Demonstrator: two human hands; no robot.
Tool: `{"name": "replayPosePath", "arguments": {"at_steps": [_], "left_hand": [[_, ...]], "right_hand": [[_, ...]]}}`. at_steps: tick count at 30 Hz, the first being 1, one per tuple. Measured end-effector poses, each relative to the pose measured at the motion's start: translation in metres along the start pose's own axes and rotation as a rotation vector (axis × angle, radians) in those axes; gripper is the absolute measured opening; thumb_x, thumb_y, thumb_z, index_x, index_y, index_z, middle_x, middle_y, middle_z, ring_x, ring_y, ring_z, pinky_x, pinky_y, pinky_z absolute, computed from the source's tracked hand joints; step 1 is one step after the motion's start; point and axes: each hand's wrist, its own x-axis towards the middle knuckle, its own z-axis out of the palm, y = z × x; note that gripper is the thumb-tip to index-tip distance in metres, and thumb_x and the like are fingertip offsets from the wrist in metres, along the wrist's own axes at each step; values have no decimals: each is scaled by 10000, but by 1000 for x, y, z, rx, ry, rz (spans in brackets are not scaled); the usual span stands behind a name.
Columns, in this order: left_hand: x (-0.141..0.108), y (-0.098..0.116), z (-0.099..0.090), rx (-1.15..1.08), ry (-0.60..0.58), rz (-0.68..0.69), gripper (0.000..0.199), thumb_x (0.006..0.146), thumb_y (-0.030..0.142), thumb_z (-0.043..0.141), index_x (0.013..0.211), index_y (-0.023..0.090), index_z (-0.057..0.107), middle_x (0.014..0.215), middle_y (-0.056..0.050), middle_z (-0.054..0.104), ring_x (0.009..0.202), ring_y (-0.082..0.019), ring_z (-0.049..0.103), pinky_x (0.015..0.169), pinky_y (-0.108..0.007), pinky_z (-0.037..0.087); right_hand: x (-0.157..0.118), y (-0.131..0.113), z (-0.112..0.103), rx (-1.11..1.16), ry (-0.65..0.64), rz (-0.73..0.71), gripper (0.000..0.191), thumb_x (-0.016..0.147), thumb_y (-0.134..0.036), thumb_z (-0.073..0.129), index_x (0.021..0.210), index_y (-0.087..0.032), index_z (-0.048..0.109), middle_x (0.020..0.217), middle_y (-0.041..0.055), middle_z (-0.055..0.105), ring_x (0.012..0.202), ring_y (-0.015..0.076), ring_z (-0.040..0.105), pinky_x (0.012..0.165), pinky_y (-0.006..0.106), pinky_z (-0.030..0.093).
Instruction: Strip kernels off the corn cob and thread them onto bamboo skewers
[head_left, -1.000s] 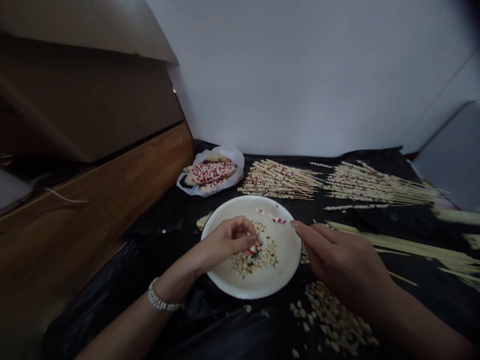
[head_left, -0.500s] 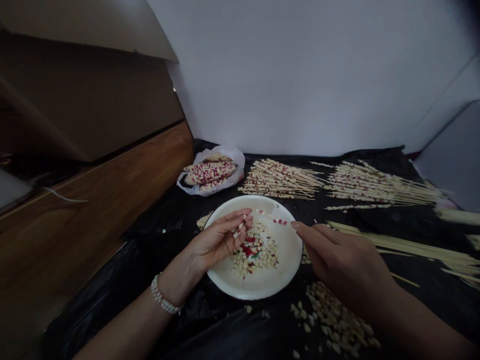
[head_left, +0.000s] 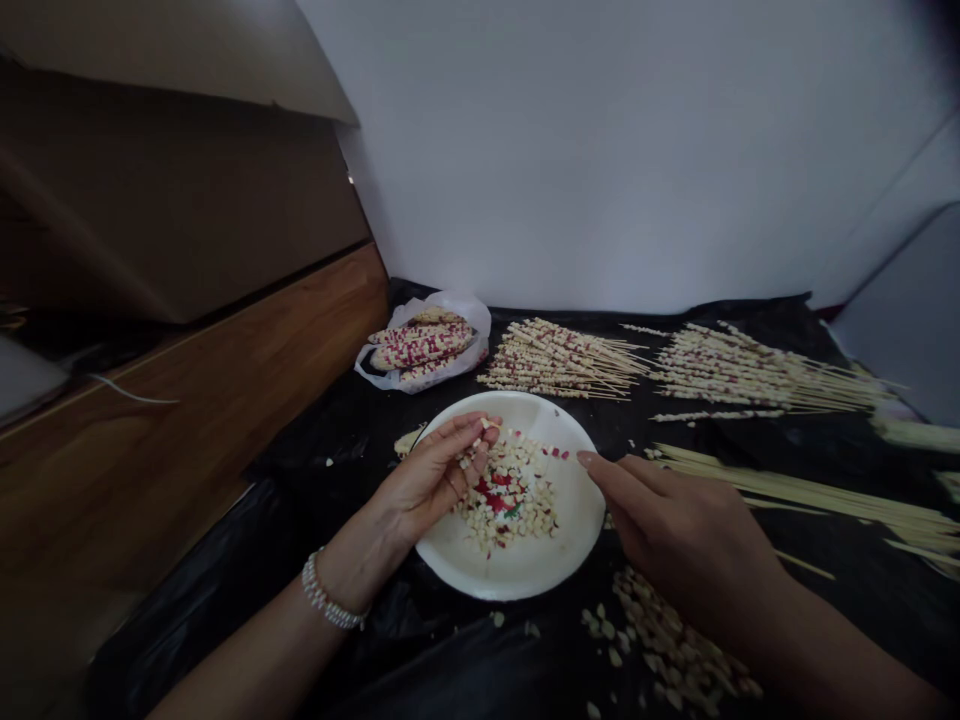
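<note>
Over a white bowl (head_left: 577,520) of loose corn kernels (head_left: 532,505), my left hand (head_left: 444,468) has its fingers curled around several kernels, with the thumb and a fingertip pinching at one. My right hand (head_left: 667,505) grips a thin skewer (head_left: 556,453) near the bowl's right rim; white and dark red kernels are threaded along it. The skewer's tip lies close to my left fingertips, and whether they touch it is hard to make out.
Behind the bowl lie a plastic bag of speckled corn cobs (head_left: 424,345) and two piles of kernel-threaded skewers (head_left: 559,358) (head_left: 750,370). Bare skewers (head_left: 810,490) are at the right. Loose kernels (head_left: 667,640) lie on the black sheet in front.
My right hand has shifted slightly left and down with the skewer. The left fingertips have closed together around a kernel near the skewer's tip.
</note>
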Motion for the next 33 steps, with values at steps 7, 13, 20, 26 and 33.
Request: {"name": "replayPosePath", "arguments": {"at_steps": [7, 13, 20, 26, 33], "left_hand": [[-1, 0, 1, -14, 8, 7, 188, 823, -14, 610, 937, 106, 699, 961, -72, 728, 828, -106, 698, 711, -141, 572], [0, 0, -1, -54, 9, -34, 218, 813, -23, 618, 966, 109, 700, 928, -72, 741, 826, -108, 706, 717, -142, 574], [0, 1, -1, -115, 3, -71, 179, 840, -4, 599, 962, 91, 688, 894, -82, 734, 790, -107, 703, 698, -145, 580], [1, 1, -2, -109, 1, -68, 162, 837, -3, 605, 942, 84, 692, 880, -84, 734, 793, -116, 707, 686, -145, 585], [0, 0, 1, -120, 50, -46, 164, 831, -14, 607, 927, 80, 701, 851, -73, 734, 738, -100, 699, 676, -151, 582]], "right_hand": [[-1, 1, 1, -34, -16, 1, 291, 912, -129, 452, 1148, -144, 622, 729, 6, 635, 502, 137, 545, 471, 302, 313], [-1, 1, 2, -39, -21, 3, 294, 911, -129, 450, 1148, -149, 622, 737, 5, 636, 502, 143, 546, 470, 307, 317], [-2, 1, 2, -29, -18, -2, 293, 909, -132, 457, 1156, -144, 615, 736, 5, 632, 507, 148, 551, 469, 309, 316], [-2, 0, 2, -37, -17, -1, 288, 920, -142, 457, 1161, -151, 615, 719, -6, 621, 513, 148, 552, 477, 311, 309], [-1, 0, 2, -22, -9, 1, 286, 925, -144, 450, 1154, -150, 622, 731, 1, 634, 514, 141, 555, 475, 307, 296]]}}
